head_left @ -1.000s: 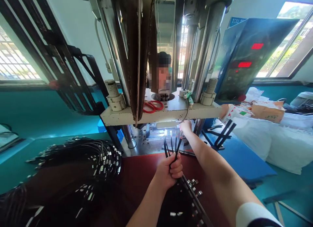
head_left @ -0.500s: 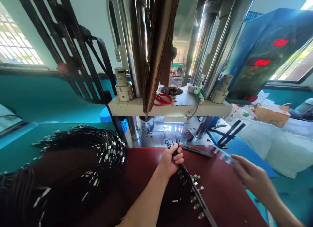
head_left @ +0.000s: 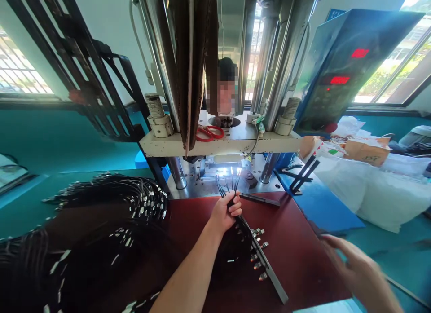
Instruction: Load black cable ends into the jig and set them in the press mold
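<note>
**Cable ends presented to the press**

The left hand [head_left: 225, 212], at the centre of the frame, is closed in a fist around a small bundle of black cables [head_left: 228, 186]. Their free ends fan upward and reach the lit die area [head_left: 226, 171] beneath the pale platen [head_left: 218, 147] of the press. Behind the fist the same cables trail down and right along a metal bar fixture [head_left: 261, 261] lying on the red table [head_left: 296, 250]. The right hand [head_left: 353, 263], at the lower right edge of the frame, is open with fingers loosely spread, holds nothing and hovers beyond the table's edge. A large heap of black cables with metal connectors [head_left: 111, 214] fills the lower left. Red scissors [head_left: 209, 133] rest on the platen; a blue control box [head_left: 340, 75] with red read-outs stands at upper right. Judged from this view, the step in hand is seating the cable ends in the die. The next move would call for each end aligned with its slot, held steady, fingers kept short of the platen.
</note>
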### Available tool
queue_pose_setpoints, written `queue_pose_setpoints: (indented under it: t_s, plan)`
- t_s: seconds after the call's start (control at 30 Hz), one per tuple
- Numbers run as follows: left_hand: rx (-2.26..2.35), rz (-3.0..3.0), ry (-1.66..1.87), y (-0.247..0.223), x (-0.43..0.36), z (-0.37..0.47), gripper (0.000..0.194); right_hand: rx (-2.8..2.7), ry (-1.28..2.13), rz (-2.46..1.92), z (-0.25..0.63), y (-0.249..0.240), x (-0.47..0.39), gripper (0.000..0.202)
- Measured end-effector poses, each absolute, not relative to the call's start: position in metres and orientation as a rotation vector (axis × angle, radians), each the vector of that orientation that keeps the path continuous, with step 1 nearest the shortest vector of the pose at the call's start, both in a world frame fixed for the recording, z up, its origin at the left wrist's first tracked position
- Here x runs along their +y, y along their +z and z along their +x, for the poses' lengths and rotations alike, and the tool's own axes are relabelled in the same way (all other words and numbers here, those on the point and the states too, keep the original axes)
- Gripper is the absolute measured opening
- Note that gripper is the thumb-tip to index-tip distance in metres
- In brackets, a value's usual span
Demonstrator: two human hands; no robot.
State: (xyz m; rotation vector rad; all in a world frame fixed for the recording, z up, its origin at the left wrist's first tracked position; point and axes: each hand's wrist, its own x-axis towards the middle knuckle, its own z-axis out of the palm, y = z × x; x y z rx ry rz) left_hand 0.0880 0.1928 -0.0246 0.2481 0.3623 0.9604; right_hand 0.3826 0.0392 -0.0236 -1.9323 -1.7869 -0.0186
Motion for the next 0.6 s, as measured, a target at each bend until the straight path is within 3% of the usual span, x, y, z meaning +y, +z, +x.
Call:
queue_pose_setpoints:
  t_s: [0.13, 0.3, 0.5, 0.6]
  plan:
    - [0.481, 0.151, 1.091, -0.022, 0.192, 0.089, 0.015, -2.270, 0.431, -1.657, 0.285, -0.001, 0.063, 0.028]
    - [0.703, -0.066, 1.464, -0.011, 0.177, 0.080, 0.022, -2.511, 0.533, -1.710, 0.259, -0.019, 0.057, 0.072]
    - [0.611, 0.190, 1.877, 0.049, 0.135, 0.020, 0.013, -2.458, 0.655, -1.528, 0.280, -0.049, 0.059, 0.069]
    - [0.657, 0.425, 2.246, 0.096, 0.141, -0.044, 0.015, -2.409, 0.636, -1.524, 0.282, -0.052, 0.060, 0.072]
